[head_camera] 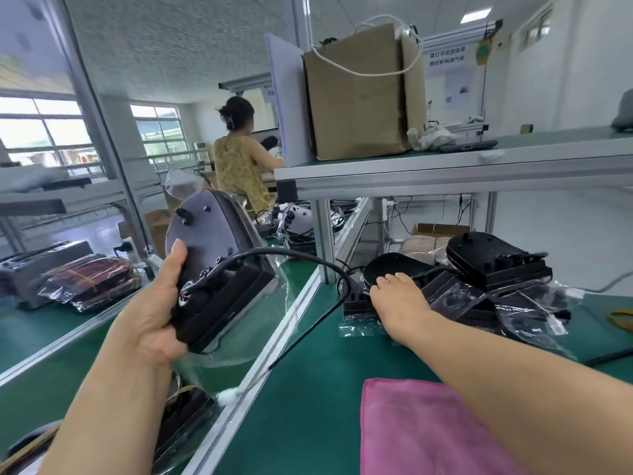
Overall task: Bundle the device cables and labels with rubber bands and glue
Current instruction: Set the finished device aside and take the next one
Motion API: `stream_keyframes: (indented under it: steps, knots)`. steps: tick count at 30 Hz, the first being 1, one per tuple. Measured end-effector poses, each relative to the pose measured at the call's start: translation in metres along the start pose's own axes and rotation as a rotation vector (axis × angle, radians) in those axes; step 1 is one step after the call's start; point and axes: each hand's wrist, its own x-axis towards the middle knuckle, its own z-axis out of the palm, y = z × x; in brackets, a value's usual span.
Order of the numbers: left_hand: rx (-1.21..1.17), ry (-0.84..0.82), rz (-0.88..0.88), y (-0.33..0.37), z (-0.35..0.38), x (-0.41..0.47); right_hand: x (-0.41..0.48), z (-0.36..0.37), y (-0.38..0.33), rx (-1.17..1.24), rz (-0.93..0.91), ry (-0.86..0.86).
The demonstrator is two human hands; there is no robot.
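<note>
Jutting up from left hand (150, 313) grip stands device (219, 255)

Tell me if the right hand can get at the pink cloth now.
Likely yes: the right hand holds nothing, merely touching a black device, and the pink cloth lies uncovered below its forearm.

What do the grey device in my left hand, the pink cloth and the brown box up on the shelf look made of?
The grey dome-shaped device looks like moulded plastic: smooth, matte with a soft sheen, on a black base. The pink cloth is a fuzzy fabric, probably microfibre towelling. The brown box is plain cardboard, dull and creased.
</note>
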Motion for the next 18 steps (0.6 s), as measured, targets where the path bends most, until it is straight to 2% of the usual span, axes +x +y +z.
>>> stream_keyframes:
  steps: [4, 7, 10, 15, 16, 18]
  knots:
    - [-0.053, 0.000, -0.135, -0.029, 0.017, -0.032, -0.017, -0.007, 0.004, 0.037, -0.044, -0.016]
    - [-0.034, 0.014, -0.246, -0.070, 0.031, -0.042, -0.037, -0.018, 0.016, 0.201, -0.059, 0.031]
    - [-0.020, 0.074, -0.335, -0.105, 0.031, -0.041, -0.069, -0.025, 0.038, 0.463, 0.051, 0.137]
    - [0.048, 0.071, -0.420, -0.144, 0.046, -0.036, -0.156, -0.035, 0.065, 0.947, 0.286, 0.302]
    - [0.065, 0.055, -0.439, -0.150, 0.052, -0.036, -0.176, -0.035, 0.066, 1.019, 0.313, 0.288]
    - [0.106, 0.023, -0.460, -0.166, 0.061, -0.036, -0.209, -0.034, 0.064, 1.201, 0.403, 0.142]
